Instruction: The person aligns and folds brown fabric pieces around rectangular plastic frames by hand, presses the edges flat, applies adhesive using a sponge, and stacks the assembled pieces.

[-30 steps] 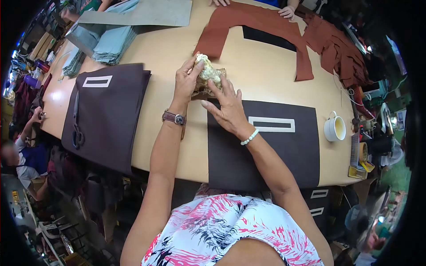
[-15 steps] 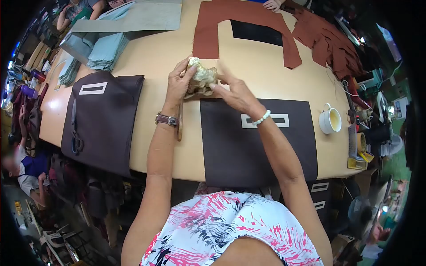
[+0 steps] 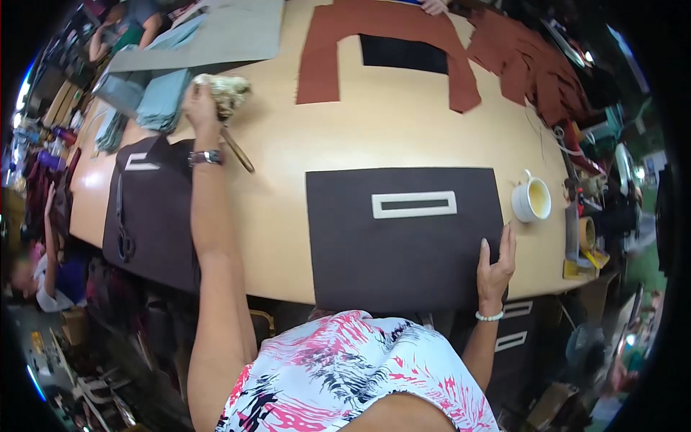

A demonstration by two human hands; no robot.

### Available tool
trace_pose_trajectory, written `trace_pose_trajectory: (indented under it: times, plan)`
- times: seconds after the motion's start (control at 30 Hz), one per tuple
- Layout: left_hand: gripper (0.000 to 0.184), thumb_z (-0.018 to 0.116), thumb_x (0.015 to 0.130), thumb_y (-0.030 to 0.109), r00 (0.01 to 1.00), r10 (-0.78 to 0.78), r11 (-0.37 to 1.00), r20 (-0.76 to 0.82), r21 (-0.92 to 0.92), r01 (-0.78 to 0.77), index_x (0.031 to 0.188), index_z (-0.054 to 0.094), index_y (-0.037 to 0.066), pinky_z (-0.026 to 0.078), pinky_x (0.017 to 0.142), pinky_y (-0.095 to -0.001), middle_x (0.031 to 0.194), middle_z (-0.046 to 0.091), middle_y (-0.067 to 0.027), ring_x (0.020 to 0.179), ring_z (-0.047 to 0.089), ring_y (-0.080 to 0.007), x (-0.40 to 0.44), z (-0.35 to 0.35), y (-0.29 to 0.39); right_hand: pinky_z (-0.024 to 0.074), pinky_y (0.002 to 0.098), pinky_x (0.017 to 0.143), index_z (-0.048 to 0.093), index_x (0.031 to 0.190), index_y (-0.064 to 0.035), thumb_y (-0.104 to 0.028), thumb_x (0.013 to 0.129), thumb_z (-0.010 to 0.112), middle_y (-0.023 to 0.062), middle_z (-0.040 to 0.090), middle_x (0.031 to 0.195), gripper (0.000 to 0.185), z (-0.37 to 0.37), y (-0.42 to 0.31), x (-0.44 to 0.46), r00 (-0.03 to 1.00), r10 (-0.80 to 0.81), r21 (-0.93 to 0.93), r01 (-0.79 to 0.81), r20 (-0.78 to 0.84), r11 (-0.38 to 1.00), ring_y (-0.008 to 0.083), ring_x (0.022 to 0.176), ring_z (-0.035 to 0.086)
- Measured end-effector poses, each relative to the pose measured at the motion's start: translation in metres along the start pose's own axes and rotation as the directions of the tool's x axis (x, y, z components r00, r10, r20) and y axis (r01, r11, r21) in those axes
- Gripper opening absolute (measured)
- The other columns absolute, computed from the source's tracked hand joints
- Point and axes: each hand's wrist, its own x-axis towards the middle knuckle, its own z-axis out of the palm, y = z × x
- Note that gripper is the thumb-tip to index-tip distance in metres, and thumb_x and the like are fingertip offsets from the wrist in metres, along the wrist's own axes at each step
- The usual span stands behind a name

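Note:
My left hand [image 3: 200, 108] is out over the left part of the table, closed around a crumpled cream-and-brown rag [image 3: 229, 93]. From beneath the rag and hand a slim brown wooden handle [image 3: 237, 151] slants down; its other end is hidden. My right hand [image 3: 497, 270] rests at the right edge of a dark sheet [image 3: 403, 266], fingers stretched out and holding nothing. A white rectangular frame piece [image 3: 414, 213] lies on that sheet near its far edge. Just beyond my right fingertips stands a white cup [image 3: 531, 200] with yellowish contents.
Dark sheets with scissors [image 3: 122, 216] and another white frame lie at left. Pale blue folded pieces [image 3: 162, 101] are stacked behind. Rust-coloured pieces [image 3: 317, 72] and a black strip [image 3: 403, 54] lie across the far side. Another person's hand [image 3: 434, 6] shows at the far edge.
My left hand has moved left with the rag and the wooden handle. My right hand has left the rag and come down to the dark sheet's right edge.

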Motion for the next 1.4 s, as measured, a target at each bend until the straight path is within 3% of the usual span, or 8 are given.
trace_pose_trajectory:
  times: [0.1, 0.23, 0.33, 0.4, 0.6, 0.87, 0.97, 1.4]
  plan:
    - [0.045, 0.063, 0.081, 0.021, 0.999, 0.012, 0.976, -0.044, 0.218, -0.002, 0.116, 0.054, -0.005, 0.043, 0.087, -0.0350, 0.114, 0.058, -0.0184, 0.101, 0.056, -0.0270, 0.038, -0.005, -0.047, 0.0404, 0.0381, 0.092, 0.042, 0.127, 0.0078, -0.007, 0.083, 0.058, 0.0221, 0.056, 0.115, 0.049, -0.009, -0.002, -0.022, 0.957, 0.283, 0.169, -0.269, -0.062, 0.948, 0.0335, 0.106, 0.054]
    - [0.067, 0.063, 0.081, 0.026, 0.998, -0.004, 0.782, -0.061, 0.622, 0.041, 0.132, 0.034, -0.005, 0.029, 0.104, -0.0397, 0.134, 0.038, -0.0275, 0.127, 0.033, -0.0372, 0.012, 0.018, -0.042, 0.0434, 0.0372, 0.084, 0.041, 0.128, 0.0057, -0.006, 0.083, 0.058, 0.0175, 0.061, 0.098, 0.050, -0.005, 0.002, -0.028, 0.927, 0.359, 0.219, -0.330, -0.109, 0.918, 0.0289, 0.092, 0.058]
    - [0.076, 0.062, 0.082, 0.030, 0.967, 0.143, 0.753, 0.213, 0.610, -0.246, 0.137, 0.023, -0.004, 0.017, 0.109, -0.0416, 0.141, 0.023, -0.0297, 0.133, 0.016, -0.0416, -0.057, 0.028, 0.010, 0.0428, 0.0378, 0.086, 0.037, 0.131, 0.0045, -0.008, 0.082, 0.060, 0.0184, 0.060, 0.103, 0.055, -0.003, 0.002, -0.020, 0.935, 0.349, 0.285, -0.317, -0.068, 0.905, 0.0306, 0.095, 0.057]
    - [0.070, 0.061, 0.084, 0.029, 0.811, 0.341, 0.749, 0.475, 0.384, -0.540, 0.137, 0.028, -0.003, 0.017, 0.109, -0.0385, 0.141, 0.029, -0.0234, 0.134, 0.022, -0.0336, -0.120, 0.026, 0.049, 0.0402, 0.0390, 0.091, 0.034, 0.133, 0.0035, -0.011, 0.081, 0.061, 0.0194, 0.056, 0.111, 0.060, 0.004, 0.010, -0.014, 0.972, 0.230, 0.203, -0.214, -0.058, 0.956, 0.0331, 0.102, 0.054]
    - [0.071, 0.056, 0.085, 0.038, 0.527, -0.074, 0.721, 0.846, 0.411, -0.558, 0.137, 0.028, -0.002, 0.014, 0.105, -0.0552, 0.143, 0.023, -0.0229, 0.134, 0.017, -0.0399, -0.332, -0.004, 0.146, 0.0220, 0.0487, 0.105, 0.023, 0.139, 0.0002, -0.031, 0.085, 0.057, 0.0242, 0.033, 0.137, 0.071, 0.005, 0.020, -0.027, 0.969, 0.191, -0.025, -0.190, 0.155, 0.981, 0.0408, 0.127, 0.030]
    - [0.065, 0.050, 0.088, 0.037, 0.417, -0.142, 0.587, 0.898, 0.415, -0.695, 0.139, 0.027, 0.003, 0.011, 0.107, -0.0532, 0.146, 0.020, -0.0175, 0.135, 0.015, -0.0356, -0.351, -0.012, 0.124, 0.0143, 0.0605, 0.102, 0.017, 0.142, -0.0036, -0.040, 0.085, 0.054, 0.0290, 0.016, 0.142, 0.077, -0.020, 0.042, -0.016, 0.956, 0.286, -0.169, -0.272, 0.069, 0.947, 0.0475, 0.130, 0.017]
    - [0.064, 0.050, 0.088, 0.036, 0.388, -0.124, 0.597, 0.913, 0.381, -0.705, 0.138, 0.029, 0.003, 0.010, 0.107, -0.0529, 0.147, 0.020, -0.0173, 0.136, 0.015, -0.0354, -0.344, -0.011, 0.122, 0.0157, 0.0598, 0.102, 0.045, 0.131, -0.0078, -0.048, 0.079, 0.059, 0.0230, 0.027, 0.141, 0.068, -0.044, 0.070, 0.035, 0.978, 0.208, -0.316, -0.194, 0.013, 0.929, 0.0465, 0.129, 0.021]
    - [0.064, 0.052, 0.087, 0.036, 0.427, -0.124, 0.605, 0.896, 0.409, -0.683, 0.138, 0.030, 0.004, 0.011, 0.107, -0.0527, 0.146, 0.022, -0.0169, 0.135, 0.017, -0.0345, -0.347, -0.012, 0.124, 0.0097, 0.0597, 0.103, 0.068, 0.102, -0.0080, -0.075, 0.073, 0.040, 0.0196, 0.033, 0.140, 0.078, -0.030, 0.093, 0.121, 0.887, 0.186, -0.514, 0.067, 0.423, 0.855, 0.0444, 0.130, 0.021]
